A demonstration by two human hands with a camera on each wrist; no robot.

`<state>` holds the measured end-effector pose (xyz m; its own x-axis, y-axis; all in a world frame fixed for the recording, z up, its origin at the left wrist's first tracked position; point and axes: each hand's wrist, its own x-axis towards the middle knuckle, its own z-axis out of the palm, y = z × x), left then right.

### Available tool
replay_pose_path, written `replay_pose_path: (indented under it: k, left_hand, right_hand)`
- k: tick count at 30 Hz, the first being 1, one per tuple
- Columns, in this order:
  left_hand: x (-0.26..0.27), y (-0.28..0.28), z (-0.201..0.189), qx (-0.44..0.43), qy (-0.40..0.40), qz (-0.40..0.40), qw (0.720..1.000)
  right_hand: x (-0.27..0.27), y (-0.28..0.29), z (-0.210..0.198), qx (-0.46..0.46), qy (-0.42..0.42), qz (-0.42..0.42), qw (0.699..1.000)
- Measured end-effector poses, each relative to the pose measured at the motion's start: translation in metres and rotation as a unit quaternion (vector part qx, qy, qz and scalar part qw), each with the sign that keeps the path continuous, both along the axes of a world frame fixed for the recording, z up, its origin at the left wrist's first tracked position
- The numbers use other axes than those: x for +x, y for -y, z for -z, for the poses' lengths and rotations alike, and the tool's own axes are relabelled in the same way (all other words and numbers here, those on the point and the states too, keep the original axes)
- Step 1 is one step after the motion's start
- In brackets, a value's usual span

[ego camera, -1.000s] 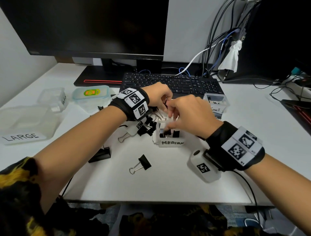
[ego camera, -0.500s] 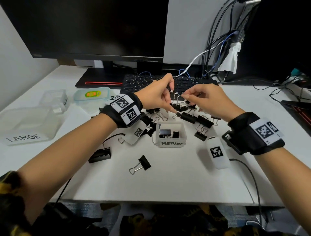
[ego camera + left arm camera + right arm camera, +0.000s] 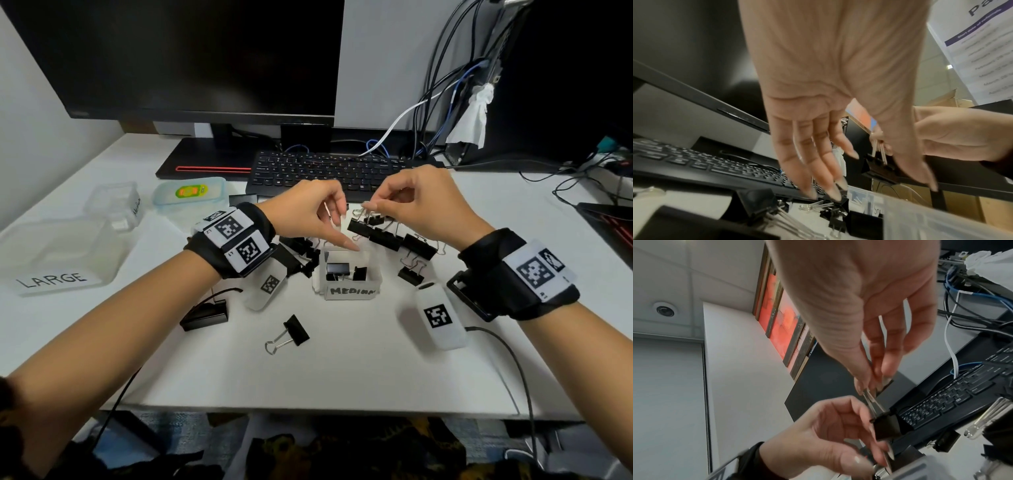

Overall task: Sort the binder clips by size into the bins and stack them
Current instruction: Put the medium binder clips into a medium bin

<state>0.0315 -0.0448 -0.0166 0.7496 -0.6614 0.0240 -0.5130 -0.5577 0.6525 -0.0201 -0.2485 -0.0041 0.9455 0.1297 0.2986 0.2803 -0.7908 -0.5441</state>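
Observation:
My right hand (image 3: 371, 206) pinches the wire handles of a black binder clip (image 3: 360, 228), which hangs above the table just behind the small white bin labelled MEDIUM (image 3: 349, 291). In the right wrist view the held clip (image 3: 888, 423) dangles below thumb and forefinger. My left hand (image 3: 344, 231) hovers beside it, fingers (image 3: 818, 162) straight and holding nothing, thumb pointing down at the bin's rim. Black clips (image 3: 337, 269) lie inside the bin. Loose clips lie right of the bin (image 3: 419, 246), under my left wrist (image 3: 301, 253) and in front (image 3: 294, 330).
A clear bin labelled LARGE (image 3: 58, 253) and a smaller clear bin (image 3: 116, 205) stand at the left, with a lid (image 3: 190, 195) behind them. A large black clip (image 3: 205, 313) lies left of centre. A keyboard (image 3: 329, 168), a monitor and cables fill the back.
Both hands rose from the MEDIUM bin and moved back toward the keyboard. The right hand took hold of a clip by its handles; the left hand's fingers spread away from it.

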Motion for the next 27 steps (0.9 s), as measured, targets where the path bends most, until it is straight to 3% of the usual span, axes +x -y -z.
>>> replay_pose_path:
  k: [3, 6, 10, 20, 27]
  left_hand:
    - [-0.005, -0.006, -0.005, 0.109, -0.023, 0.017, 0.994]
    - [-0.011, -0.006, -0.006, 0.192, -0.038, 0.059, 0.979]
    - [-0.016, 0.0, -0.007, 0.212, -0.027, 0.075, 0.974]
    - [-0.022, 0.004, -0.012, 0.226, 0.002, 0.062, 0.972]
    - [-0.023, 0.003, -0.012, 0.223, -0.016, 0.062, 0.973]
  right_hand:
    - [-0.005, 0.003, -0.006, 0.019, 0.011, 0.002, 1.0]
    - [-0.013, 0.004, -0.013, 0.031, -0.032, -0.038, 0.998]
    - [-0.018, 0.0, -0.006, -0.004, -0.087, -0.099, 0.991]
    - [-0.012, -0.014, 0.011, -0.11, -0.14, -0.117, 0.977]
    - [-0.018, -0.023, 0.013, -0.22, -0.048, -0.01, 0.974]
